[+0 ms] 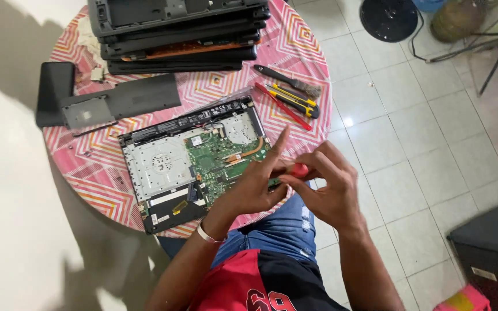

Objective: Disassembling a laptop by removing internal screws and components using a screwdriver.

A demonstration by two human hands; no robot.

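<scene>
An opened laptop (162,167) lies bottom-up on the round table, its green circuit board (217,158) and copper heat pipe exposed. My left hand (255,184) and my right hand (327,187) meet over the laptop's near right corner. Both grip a red-handled screwdriver (300,170); only the red handle end shows between the fingers. My left index finger points up and away. The tip of the tool is hidden by my hands.
A stack of dark laptops (180,34) stands at the table's far side. A removed black cover panel (96,103) lies at the left. A brush (289,79), yellow utility knife (295,99) and red tool (283,106) lie at right. Pink patterned tablecloth (93,167); tiled floor beyond.
</scene>
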